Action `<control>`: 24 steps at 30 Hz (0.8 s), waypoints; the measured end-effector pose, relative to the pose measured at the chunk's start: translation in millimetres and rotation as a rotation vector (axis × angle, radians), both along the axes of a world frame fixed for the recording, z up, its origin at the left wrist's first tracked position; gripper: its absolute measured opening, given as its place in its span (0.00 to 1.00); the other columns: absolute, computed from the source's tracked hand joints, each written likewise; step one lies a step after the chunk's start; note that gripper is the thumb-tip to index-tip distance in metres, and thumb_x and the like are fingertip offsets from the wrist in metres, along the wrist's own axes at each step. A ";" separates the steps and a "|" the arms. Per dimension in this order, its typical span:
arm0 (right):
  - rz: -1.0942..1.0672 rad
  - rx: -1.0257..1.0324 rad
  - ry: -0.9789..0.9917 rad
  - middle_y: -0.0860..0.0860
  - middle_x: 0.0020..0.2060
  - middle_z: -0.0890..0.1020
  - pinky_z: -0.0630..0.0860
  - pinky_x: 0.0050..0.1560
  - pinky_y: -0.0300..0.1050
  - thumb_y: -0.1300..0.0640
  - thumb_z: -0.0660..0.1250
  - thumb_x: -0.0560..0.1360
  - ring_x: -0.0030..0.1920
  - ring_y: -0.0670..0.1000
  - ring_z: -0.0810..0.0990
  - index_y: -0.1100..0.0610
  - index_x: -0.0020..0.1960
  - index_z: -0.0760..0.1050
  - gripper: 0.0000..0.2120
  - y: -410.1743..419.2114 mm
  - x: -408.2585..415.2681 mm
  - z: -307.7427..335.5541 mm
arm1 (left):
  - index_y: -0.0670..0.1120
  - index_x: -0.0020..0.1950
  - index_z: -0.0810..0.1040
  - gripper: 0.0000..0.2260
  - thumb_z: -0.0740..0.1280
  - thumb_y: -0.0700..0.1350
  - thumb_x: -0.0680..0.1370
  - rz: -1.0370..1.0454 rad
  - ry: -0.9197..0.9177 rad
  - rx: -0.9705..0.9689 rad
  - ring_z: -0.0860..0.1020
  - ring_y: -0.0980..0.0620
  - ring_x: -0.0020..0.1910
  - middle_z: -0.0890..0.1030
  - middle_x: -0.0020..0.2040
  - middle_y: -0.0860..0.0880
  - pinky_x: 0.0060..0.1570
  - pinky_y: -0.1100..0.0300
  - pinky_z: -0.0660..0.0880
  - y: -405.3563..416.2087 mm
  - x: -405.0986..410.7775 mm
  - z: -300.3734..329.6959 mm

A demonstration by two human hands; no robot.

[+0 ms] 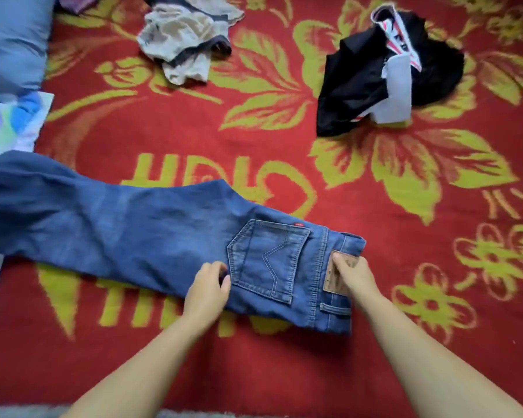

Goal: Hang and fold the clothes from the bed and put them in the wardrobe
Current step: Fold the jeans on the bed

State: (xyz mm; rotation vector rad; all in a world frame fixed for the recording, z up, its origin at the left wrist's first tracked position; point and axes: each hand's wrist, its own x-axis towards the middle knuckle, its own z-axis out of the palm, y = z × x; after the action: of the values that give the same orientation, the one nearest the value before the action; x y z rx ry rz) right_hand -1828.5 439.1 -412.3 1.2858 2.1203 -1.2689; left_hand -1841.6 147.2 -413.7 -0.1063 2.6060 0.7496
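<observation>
**A red flowered blanket fills the view**

We see a bed covered by a red blanket [284, 372] woven with yellow-green leaves, blossoms and large letters that read upside down from our side. At the upper left lies a plain blue pillow [12, 40], and just below it a white cushion [9, 122] printed with blue and purple spots. The light is soft and even, casting only faint shadows across the weave.
</observation>
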 end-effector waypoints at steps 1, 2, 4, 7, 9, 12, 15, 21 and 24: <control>-0.027 0.020 -0.005 0.58 0.55 0.78 0.70 0.52 0.47 0.47 0.68 0.75 0.55 0.58 0.77 0.63 0.60 0.70 0.23 -3.1 -2.6 -2.7 | 0.43 0.60 0.74 0.12 0.64 0.43 0.78 -0.060 0.037 -0.010 0.73 0.43 0.58 0.74 0.56 0.44 0.56 0.48 0.71 7.5 -11.9 4.2; -0.038 0.050 -0.012 0.59 0.56 0.77 0.69 0.52 0.47 0.47 0.68 0.74 0.56 0.59 0.76 0.62 0.59 0.69 0.22 -5.6 -3.1 -3.4 | 0.44 0.66 0.72 0.16 0.64 0.44 0.78 -0.136 0.070 -0.032 0.70 0.44 0.62 0.72 0.61 0.44 0.58 0.47 0.71 15.7 -23.6 7.0; -0.053 0.147 0.022 0.61 0.58 0.74 0.68 0.54 0.47 0.48 0.68 0.74 0.58 0.60 0.74 0.61 0.58 0.69 0.21 -9.0 -0.9 -1.6 | 0.49 0.75 0.62 0.24 0.62 0.49 0.79 -0.334 0.087 -0.138 0.61 0.45 0.72 0.62 0.73 0.44 0.67 0.44 0.64 33.0 -46.0 9.1; -0.098 0.193 0.116 0.60 0.61 0.70 0.65 0.62 0.47 0.48 0.69 0.74 0.61 0.59 0.70 0.59 0.58 0.71 0.19 -12.8 11.5 -4.3 | 0.57 0.78 0.44 0.29 0.54 0.60 0.80 -0.533 -0.139 -0.332 0.40 0.50 0.77 0.38 0.78 0.51 0.70 0.36 0.49 49.1 -69.4 -3.7; -0.151 0.162 0.122 0.61 0.60 0.73 0.67 0.61 0.49 0.46 0.69 0.73 0.61 0.59 0.72 0.58 0.63 0.68 0.25 -20.1 19.5 -4.4 | 0.59 0.77 0.39 0.30 0.51 0.63 0.80 -0.567 -0.266 -0.382 0.36 0.50 0.76 0.33 0.77 0.53 0.68 0.31 0.50 53.3 -75.4 -14.5; -0.231 0.099 0.012 0.60 0.57 0.78 0.69 0.56 0.49 0.44 0.68 0.74 0.60 0.61 0.76 0.61 0.66 0.65 0.29 -29.6 21.1 -4.7 | 0.59 0.76 0.36 0.30 0.49 0.63 0.80 -0.582 -0.313 -0.421 0.35 0.50 0.76 0.30 0.75 0.53 0.68 0.31 0.50 54.5 -77.9 -20.7; -0.090 0.147 0.031 0.62 0.56 0.80 0.69 0.52 0.49 0.46 0.62 0.78 0.58 0.63 0.76 0.63 0.58 0.74 0.21 -20.5 6.2 3.0 | 0.58 0.77 0.39 0.29 0.48 0.62 0.81 -0.521 -0.221 -0.372 0.36 0.51 0.76 0.33 0.77 0.53 0.70 0.32 0.47 52.8 -70.6 -17.9; 0.042 0.375 0.282 0.64 0.48 0.80 0.65 0.45 0.50 0.53 0.59 0.80 0.51 0.64 0.77 0.64 0.49 0.75 0.14 69.5 -12.8 51.2 | 0.54 0.78 0.48 0.32 0.37 0.63 0.75 -0.392 0.091 -0.236 0.42 0.54 0.77 0.44 0.79 0.53 0.71 0.37 0.41 87.9 -43.6 0.3; 0.009 0.480 0.194 0.66 0.51 0.79 0.69 0.49 0.53 0.47 0.57 0.79 0.52 0.66 0.77 0.63 0.53 0.73 0.18 150.9 15.0 51.1 | 0.55 0.78 0.46 0.32 0.39 0.65 0.76 -0.489 -0.003 -0.254 0.40 0.53 0.77 0.42 0.79 0.53 0.71 0.35 0.42 135.1 -22.1 -4.2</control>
State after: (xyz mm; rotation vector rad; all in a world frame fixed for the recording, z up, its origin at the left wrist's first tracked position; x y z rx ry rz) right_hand -1813.5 590.0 -361.2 1.3716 2.6809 -0.9409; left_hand -1863.8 282.3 -417.9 0.4394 2.5537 0.2448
